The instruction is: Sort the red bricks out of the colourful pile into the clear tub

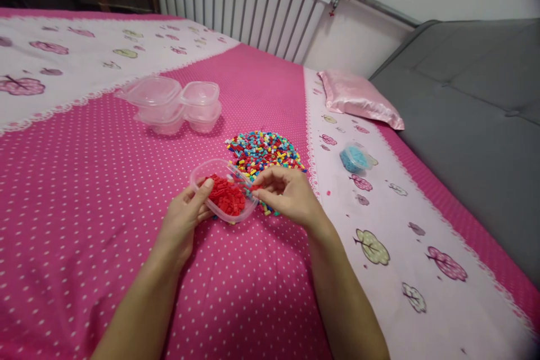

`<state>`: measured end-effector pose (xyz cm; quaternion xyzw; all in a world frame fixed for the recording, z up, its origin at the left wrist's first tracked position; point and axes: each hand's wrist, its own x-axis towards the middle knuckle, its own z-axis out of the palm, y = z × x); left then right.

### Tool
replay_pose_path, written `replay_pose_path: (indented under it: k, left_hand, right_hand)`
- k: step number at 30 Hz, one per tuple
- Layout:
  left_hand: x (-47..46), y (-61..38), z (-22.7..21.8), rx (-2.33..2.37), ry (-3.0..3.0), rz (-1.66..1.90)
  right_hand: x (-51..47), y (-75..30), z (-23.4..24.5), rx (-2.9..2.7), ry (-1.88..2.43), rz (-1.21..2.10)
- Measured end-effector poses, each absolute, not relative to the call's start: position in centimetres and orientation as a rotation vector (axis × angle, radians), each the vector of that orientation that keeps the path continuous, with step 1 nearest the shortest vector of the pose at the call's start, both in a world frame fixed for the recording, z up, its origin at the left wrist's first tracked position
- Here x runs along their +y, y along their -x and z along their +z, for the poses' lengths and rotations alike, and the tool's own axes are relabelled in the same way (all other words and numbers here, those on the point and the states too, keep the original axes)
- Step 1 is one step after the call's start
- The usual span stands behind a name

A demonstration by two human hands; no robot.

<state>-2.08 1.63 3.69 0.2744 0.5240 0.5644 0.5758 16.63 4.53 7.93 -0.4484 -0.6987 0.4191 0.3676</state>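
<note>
My left hand [189,211] grips the left side of a clear plastic container [218,167], thumb over its rim. Red toy bricks [228,197] fill part of the container, which is tilted a little. At its right rim, my right hand [282,191] pinches a small red brick [255,187] between thumb and fingers. Just beyond the container lies a pile of mixed coloured bricks [264,149] on the bedspread, partly hidden by the container and my right hand.
Stacked clear containers [200,94] stand at the back left. A small tub of light blue pieces [355,158] sits to the right. Farther back are a pink pillow [358,97], a grey headboard [472,101] and a white radiator [244,3]. The pink dotted bedspread [84,191] has folds.
</note>
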Motion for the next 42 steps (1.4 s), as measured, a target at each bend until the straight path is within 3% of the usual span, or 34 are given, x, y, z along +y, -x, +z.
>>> replay_pose_path:
  k: [15,25,32,42]
  left_hand:
    - [1.7,2.1,3.6,1.202,-0.625,1.334]
    - [1.8,2.2,3.3,1.222,-0.582,1.36]
    - [1.9,2.2,3.3,1.207,-0.595,1.372]
    - [1.9,2.2,3.5,1.215,-0.593,1.373]
  right_hand:
    - [4.3,-16.5,8.2,-1.843,1.151,0.881]
    - [6.4,-20.6,7.2,-1.969,2.079,0.414]
    - [7.1,-20.0,6.4,-2.058,2.128,0.538]
    - [7.6,-19.8,5.3,-2.002,2.244,0.448]
